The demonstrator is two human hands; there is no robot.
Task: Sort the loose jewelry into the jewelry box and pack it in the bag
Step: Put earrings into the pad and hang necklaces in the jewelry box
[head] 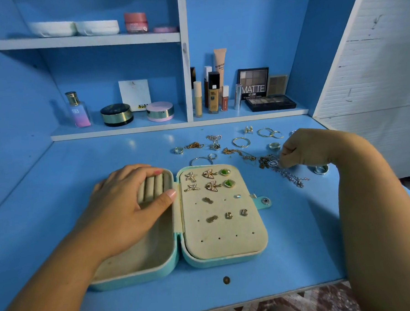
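A teal jewelry box (216,261) lies open on the blue desk. Its right panel holds several earrings (210,181) pinned to beige felt. My left hand (132,197) rests flat on the left half, fingers over the ring rolls (153,185). Loose jewelry (240,145) is scattered behind the box: rings, gold hoops, chains. My right hand (303,150) is curled at the right, fingertips pinching at a tangle of silver chain (290,175) with a small ring; whether it is lifted I cannot tell. No bag is in view.
Shelves behind hold cosmetics: a perfume bottle (78,109), compacts (116,114), foundation bottles (213,93), eyeshadow palettes (270,102). A silver ring (321,169) lies by my right wrist. A small brown knob (226,280) sits near the desk's front edge.
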